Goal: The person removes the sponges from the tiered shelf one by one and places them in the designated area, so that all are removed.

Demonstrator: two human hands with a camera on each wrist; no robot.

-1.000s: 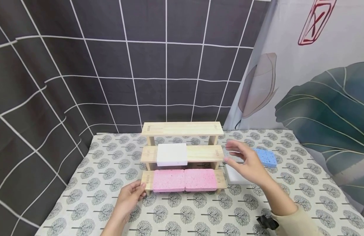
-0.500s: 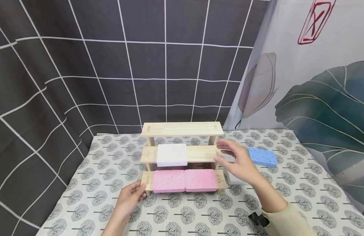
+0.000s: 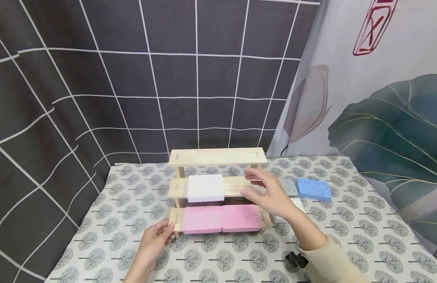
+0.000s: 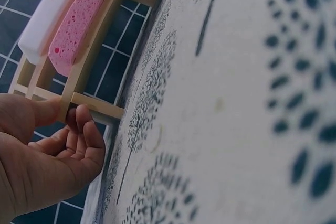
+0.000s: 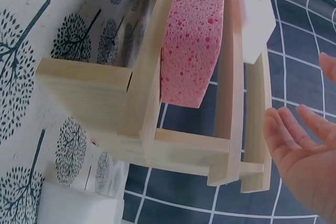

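A: Biggest first?

B: A dark curtain (image 3: 176, 78) with white checks, across the back and left. Then a pale curtain (image 3: 413, 47) on the right, printed with a huge green leaf (image 3: 392, 129).

A: And below?

B: A bench (image 3: 204, 257) under a cloth (image 3: 384, 236) of printed trees.

A: Standing on it?

B: A wooden shelf (image 3: 218, 156) of three stepped boards, upright, toward the far side of the bench.

A: Next size down?

B: Two hands. First, the left hand (image 3: 155, 237): pinching the left end of the lowest board (image 3: 177, 218) between thumb and curled fingers (image 4: 93, 137).

A: And the right hand (image 3: 268, 194)?

B: Over the right end of the middle board (image 3: 236, 185), fingers loosely spread, thumb well apart, with hold of nothing. Touching wood or not: cannot tell.

A: Smaller still?

B: Two pink sponges (image 3: 202, 220), side by side on the lowest board. A white block (image 3: 206, 188), lying left of centre on the middle board. To the right of the shelf, on the cloth, a blue sponge (image 3: 314, 189), a grey block (image 3: 288, 187) just beside it, and another white block (image 3: 298, 203), partly hidden by the right arm.

A: Smallest?

B: A black clip (image 3: 297, 260) by the cream sleeve (image 3: 333, 261).
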